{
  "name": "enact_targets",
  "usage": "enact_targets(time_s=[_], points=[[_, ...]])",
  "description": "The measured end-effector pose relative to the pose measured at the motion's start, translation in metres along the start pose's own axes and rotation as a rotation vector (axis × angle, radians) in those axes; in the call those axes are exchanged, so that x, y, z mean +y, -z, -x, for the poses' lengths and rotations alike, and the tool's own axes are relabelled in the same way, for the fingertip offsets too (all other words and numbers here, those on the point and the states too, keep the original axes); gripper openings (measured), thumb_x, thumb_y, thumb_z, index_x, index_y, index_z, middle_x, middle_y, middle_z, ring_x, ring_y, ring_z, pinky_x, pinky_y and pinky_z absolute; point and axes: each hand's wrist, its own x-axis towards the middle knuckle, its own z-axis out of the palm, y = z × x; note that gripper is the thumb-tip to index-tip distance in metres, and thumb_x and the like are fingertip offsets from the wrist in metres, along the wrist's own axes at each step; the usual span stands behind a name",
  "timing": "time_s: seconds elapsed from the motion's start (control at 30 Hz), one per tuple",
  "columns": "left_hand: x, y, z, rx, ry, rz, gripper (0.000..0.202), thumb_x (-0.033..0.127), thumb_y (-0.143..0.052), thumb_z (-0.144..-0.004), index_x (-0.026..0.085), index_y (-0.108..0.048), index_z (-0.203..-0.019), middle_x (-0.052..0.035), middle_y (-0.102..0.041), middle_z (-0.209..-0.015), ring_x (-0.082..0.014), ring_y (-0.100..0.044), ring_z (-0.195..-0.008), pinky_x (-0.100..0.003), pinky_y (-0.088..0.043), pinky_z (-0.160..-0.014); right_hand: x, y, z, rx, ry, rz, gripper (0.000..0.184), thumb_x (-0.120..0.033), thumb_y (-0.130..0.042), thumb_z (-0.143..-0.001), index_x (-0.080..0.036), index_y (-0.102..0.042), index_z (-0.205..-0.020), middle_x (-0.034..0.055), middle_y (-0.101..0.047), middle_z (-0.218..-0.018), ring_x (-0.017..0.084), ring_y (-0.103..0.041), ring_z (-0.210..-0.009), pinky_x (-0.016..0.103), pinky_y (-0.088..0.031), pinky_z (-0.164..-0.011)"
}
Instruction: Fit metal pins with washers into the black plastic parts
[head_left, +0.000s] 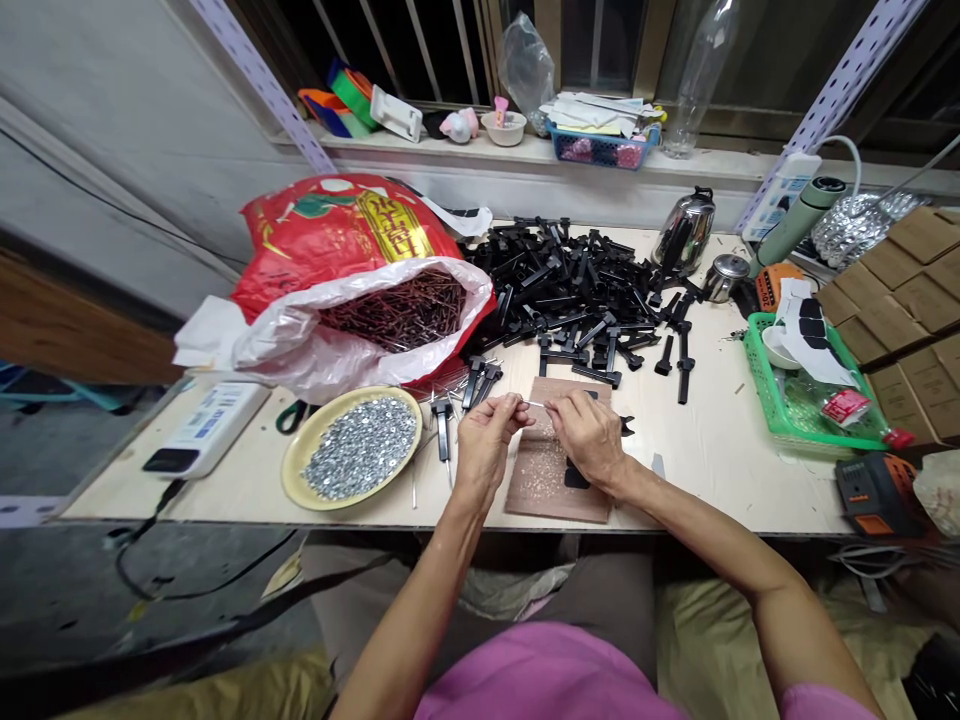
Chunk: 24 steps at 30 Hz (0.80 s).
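A thin silvery metal rod (535, 404) spans the short gap between my two hands. My left hand (486, 438) pinches its left end between thumb and fingers. At the other end, my right hand (589, 432) is closed, its fingertips on the rod. Both hands are above a brown board (559, 485) strewn with pale crumbs, with a black piece (576, 476) lying on it. Left of my left hand lie a black T-shaped part (442, 430) with a metal rod sticking out and several loose thin rods. What is under my right palm is hidden.
A yellow dish (294, 478) holds small silvery metal pieces. Behind it, a red bag (300, 220) lies open, showing dark screw-like pieces (397, 310). Black T-shaped parts (570, 280) are heaped at the back. A green basket (780, 415) and a battery pack (874, 495) stand right; a white power box (214, 425) left.
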Motion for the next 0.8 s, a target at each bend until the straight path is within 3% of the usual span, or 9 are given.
enact_targets(time_s=[0.13,0.27,0.37,0.47,0.57,0.67,0.8], points=[[0.0006,0.0033,-0.0037,-0.062,0.081,0.036,0.036,0.037,-0.085,-0.049,0.015,-0.060,-0.062,0.0031,-0.060,-0.058,-0.0070,-0.055,-0.052,-0.023,-0.050,-0.058,-0.0003,0.0007,-0.0013,0.086,0.064,0.053,0.023,-0.018,-0.045,-0.096,-0.018,-0.061,-0.080,0.0018,-0.062,-0.071,0.011,-0.052,-0.064,0.027,-0.030,-0.059],[-0.0005,0.0060,-0.0028,-0.034,0.077,-0.005,0.038,0.037,-0.085,-0.046,0.014,-0.061,-0.063,0.0030,-0.061,-0.059,-0.0062,-0.055,-0.051,-0.022,-0.048,-0.057,0.0005,-0.0001,-0.0002,0.096,0.093,0.094,0.025,-0.019,-0.044,-0.097,-0.018,-0.060,-0.077,0.0012,-0.060,-0.066,0.012,-0.049,-0.062,0.028,-0.028,-0.058],[-0.0006,0.0072,-0.0006,-0.038,0.044,-0.081,0.035,0.038,-0.083,-0.050,0.014,-0.062,-0.065,0.0020,-0.063,-0.060,-0.0068,-0.056,-0.052,-0.022,-0.047,-0.058,0.0025,-0.0014,0.0016,0.027,0.072,0.078,0.032,-0.024,-0.040,-0.099,-0.017,-0.060,-0.074,0.0021,-0.059,-0.065,0.013,-0.050,-0.062,0.029,-0.028,-0.058],[0.0006,0.0066,0.0018,-0.053,0.033,-0.160,0.034,0.039,-0.081,-0.052,0.014,-0.061,-0.064,0.0023,-0.062,-0.060,-0.0077,-0.056,-0.052,-0.023,-0.047,-0.058,0.0046,-0.0014,0.0029,-0.121,-0.020,-0.004,0.036,-0.028,-0.036,-0.100,-0.017,-0.060,-0.075,0.0031,-0.061,-0.069,0.012,-0.053,-0.064,0.027,-0.030,-0.056],[0.0017,0.0048,0.0035,-0.056,0.011,-0.231,0.032,0.038,-0.079,-0.053,0.015,-0.061,-0.063,0.0032,-0.061,-0.057,-0.0085,-0.056,-0.052,-0.024,-0.047,-0.058,0.0056,0.0013,0.0028,-0.223,-0.097,-0.133,0.030,-0.031,-0.039,-0.099,-0.017,-0.062,-0.086,0.0027,-0.063,-0.077,0.012,-0.057,-0.067,0.024,-0.034,-0.054],[0.0018,0.0032,0.0034,-0.041,0.005,-0.248,0.030,0.038,-0.078,-0.053,0.015,-0.060,-0.061,0.0038,-0.059,-0.054,-0.0082,-0.054,-0.050,-0.023,-0.046,-0.056,0.0059,0.0039,0.0024,-0.229,-0.033,-0.210,0.023,-0.031,-0.043,-0.097,-0.017,-0.061,-0.095,0.0048,-0.064,-0.086,0.013,-0.060,-0.077,0.023,-0.041,-0.061],[0.0022,0.0018,0.0023,-0.022,0.003,-0.255,0.030,0.037,-0.077,-0.052,0.015,-0.059,-0.060,0.0043,-0.058,-0.053,-0.0085,-0.055,-0.049,-0.023,-0.045,-0.055,0.0061,0.0013,0.0034,-0.151,0.052,-0.121,0.029,-0.021,-0.037,-0.098,-0.017,-0.063,-0.085,0.0053,-0.063,-0.077,0.014,-0.059,-0.072,0.025,-0.041,-0.065]])
